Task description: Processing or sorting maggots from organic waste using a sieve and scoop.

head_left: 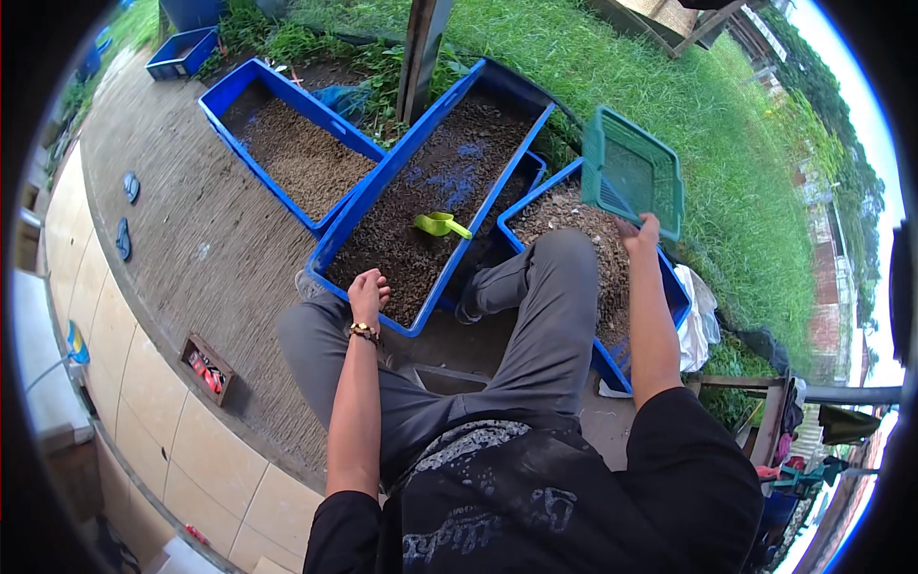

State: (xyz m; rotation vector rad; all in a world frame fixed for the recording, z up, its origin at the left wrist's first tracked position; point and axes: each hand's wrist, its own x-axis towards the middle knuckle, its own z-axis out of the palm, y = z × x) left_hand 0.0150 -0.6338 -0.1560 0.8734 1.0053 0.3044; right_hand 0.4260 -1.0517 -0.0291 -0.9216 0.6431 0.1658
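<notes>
My right hand (642, 233) grips the near edge of a green plastic mesh basket (674, 170), tilted up above the right blue bin (682, 308) of pale, coarse, chip-like material. My left hand (368, 294) is at the near end of the middle blue bin (316, 258), its fingers curled in. Whatever they hold, if anything, is hidden. Dark brown crumbly material (390, 263) covers that bin's floor, with blue patches showing through farther back. A lime-green scoop (438, 225) lies on the material, its handle pointing right.
A third blue bin (229, 81) with tan granules (306, 165) stands to the left. Behind the bins rises a post (421, 62), with grass beyond. A small wooden box (207, 368) with red items and a pair of slippers (131, 187) lie on the left floor. White sacking (701, 320) is at the right.
</notes>
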